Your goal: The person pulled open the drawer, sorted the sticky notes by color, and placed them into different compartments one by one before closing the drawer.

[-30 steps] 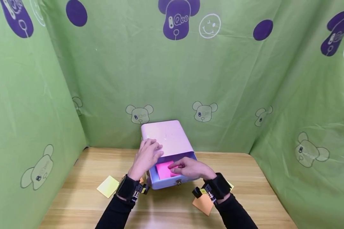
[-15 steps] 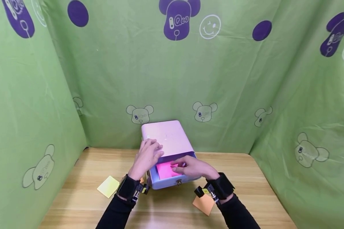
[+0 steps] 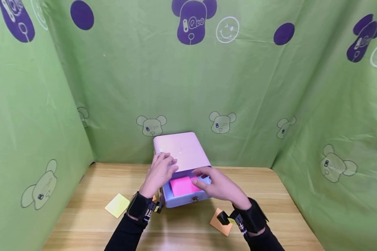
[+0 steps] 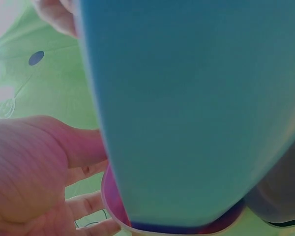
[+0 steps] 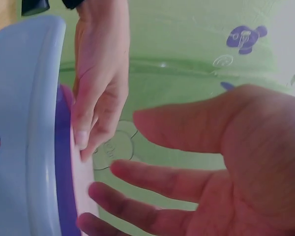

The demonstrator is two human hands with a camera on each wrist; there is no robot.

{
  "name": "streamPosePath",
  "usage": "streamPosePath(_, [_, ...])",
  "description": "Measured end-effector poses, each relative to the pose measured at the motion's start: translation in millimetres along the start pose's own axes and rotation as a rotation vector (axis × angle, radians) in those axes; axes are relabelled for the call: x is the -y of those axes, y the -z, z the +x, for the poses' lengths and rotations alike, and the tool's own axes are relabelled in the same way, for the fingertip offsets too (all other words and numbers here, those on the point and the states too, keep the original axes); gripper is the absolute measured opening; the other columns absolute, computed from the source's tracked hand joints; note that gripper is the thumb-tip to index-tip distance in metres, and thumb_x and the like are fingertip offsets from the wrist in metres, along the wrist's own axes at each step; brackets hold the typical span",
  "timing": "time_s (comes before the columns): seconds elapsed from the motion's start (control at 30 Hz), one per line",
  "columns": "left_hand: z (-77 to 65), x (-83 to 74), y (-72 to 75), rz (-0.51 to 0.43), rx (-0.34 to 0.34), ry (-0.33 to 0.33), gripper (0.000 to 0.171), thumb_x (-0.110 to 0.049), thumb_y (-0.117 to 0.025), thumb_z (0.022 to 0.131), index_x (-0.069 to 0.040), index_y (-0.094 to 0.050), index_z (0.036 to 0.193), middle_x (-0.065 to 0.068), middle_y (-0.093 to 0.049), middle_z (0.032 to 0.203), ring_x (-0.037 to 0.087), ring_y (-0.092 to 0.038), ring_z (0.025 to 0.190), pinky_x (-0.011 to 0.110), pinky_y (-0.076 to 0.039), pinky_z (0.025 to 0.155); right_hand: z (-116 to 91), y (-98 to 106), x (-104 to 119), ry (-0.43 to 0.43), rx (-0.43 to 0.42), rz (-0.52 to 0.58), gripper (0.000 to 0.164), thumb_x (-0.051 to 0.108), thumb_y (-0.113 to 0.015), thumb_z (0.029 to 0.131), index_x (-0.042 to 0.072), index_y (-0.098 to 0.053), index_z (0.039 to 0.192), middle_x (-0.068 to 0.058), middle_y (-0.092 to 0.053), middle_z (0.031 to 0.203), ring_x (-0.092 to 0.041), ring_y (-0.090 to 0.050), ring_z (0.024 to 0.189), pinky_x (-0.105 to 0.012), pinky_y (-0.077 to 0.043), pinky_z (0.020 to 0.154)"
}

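A small box with a pink casing [image 3: 183, 150] stands tilted toward me, its light-blue drawer [image 3: 177, 201] pulled out at the front. Pink sticky notes [image 3: 180, 186] lie inside the drawer. My left hand [image 3: 157, 175] rests on the casing's left front part with relaxed fingers, the thumb near the opening. Over the drawer's right side, my right hand [image 3: 220, 184] is held with thumb and fingers spread and nothing between them. The right wrist view shows the right hand's bare fingers [image 5: 152, 182] and the left hand [image 5: 101, 78] by the casing's edge.
On the wooden table, a yellow sticky note pad [image 3: 117, 205] lies to the left and an orange one [image 3: 220, 222] lies front right, partly under the right wrist's camera. Green printed cloth [image 3: 188, 76] encloses the back and sides. A metal latch [image 3: 194, 199] sits on the drawer front.
My right hand has let go of the pink sticky notes and drawn back up and to the right, fingers spreading. The left hand has stayed on the casing.
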State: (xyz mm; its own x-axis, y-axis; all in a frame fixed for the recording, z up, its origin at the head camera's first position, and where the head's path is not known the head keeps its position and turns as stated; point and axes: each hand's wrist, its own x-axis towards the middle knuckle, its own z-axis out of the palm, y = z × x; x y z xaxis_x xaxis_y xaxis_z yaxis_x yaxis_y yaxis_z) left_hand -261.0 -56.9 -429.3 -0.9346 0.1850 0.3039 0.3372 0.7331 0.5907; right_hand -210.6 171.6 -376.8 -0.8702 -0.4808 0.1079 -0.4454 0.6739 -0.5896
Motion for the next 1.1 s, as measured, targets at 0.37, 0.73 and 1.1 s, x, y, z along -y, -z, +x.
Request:
streamPosePath(0.37, [-1.4,0.8,-0.6,-0.006,0.009,0.013,0.028,-0.030,-0.067,0.097,-0.015,-0.070,0.120,0.013,-0.052,0.150,0.032,-0.040,0.143,0.064,-0.048,0.106,-26.1,-14.3,15.3,0.074,-0.306,-0.092,0.032,0.019,-0.075,0.091,0.009,-0.071,0.120,-0.006,-0.074,0.117,-0.024,-0.069,0.112,-0.046,-0.057,0.098])
streamPosePath(0.73, [-0.2,0.1,-1.8,-0.005,0.008,-0.004,0.029,-0.030,-0.068,0.096,-0.014,-0.070,0.120,0.013,-0.053,0.149,0.033,-0.042,0.142,0.061,-0.047,0.109,-42.7,-40.7,8.1,0.226,-0.412,-0.071,0.022,0.009,-0.077,0.086,0.009,-0.072,0.107,-0.003,-0.074,0.096,-0.006,-0.066,0.085,-0.029,-0.060,0.075])
streamPosePath(1.1, [2.3,3.3,0.0,0.070,0.001,-0.066,0.040,-0.028,-0.069,0.096,-0.014,-0.066,0.133,0.017,-0.052,0.150,0.038,-0.043,0.140,0.062,-0.044,0.111,-56.8,-65.6,-1.1,0.133,-0.378,-0.066,0.016,0.011,-0.079,0.085,0.014,-0.072,0.099,0.013,-0.065,0.084,-0.002,-0.060,0.077,-0.021,-0.055,0.067])
